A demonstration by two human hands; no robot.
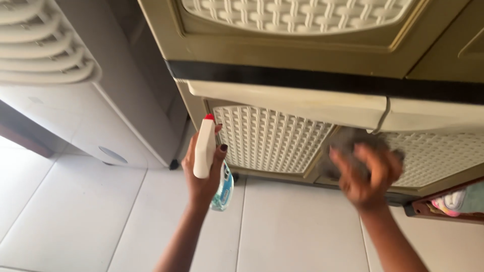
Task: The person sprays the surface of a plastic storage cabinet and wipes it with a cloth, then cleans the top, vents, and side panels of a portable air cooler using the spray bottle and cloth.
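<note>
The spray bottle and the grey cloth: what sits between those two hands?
In the head view, between the spray bottle in the left hand and the grey cloth under the right hand lies the cabinet's cream lattice door panel, with pale floor tiles below.

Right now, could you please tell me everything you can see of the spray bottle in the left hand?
The spray bottle has a white plastic trigger head with a small red nozzle tip at the top, and a clear body with a blue-green label showing below the palm. The left hand grips it around the neck, fingers wrapped over the head. It is held roughly upright in the air, above the pale floor tiles, nozzle toward the beige lattice-fronted cabinet. Nothing else touches it.
</note>
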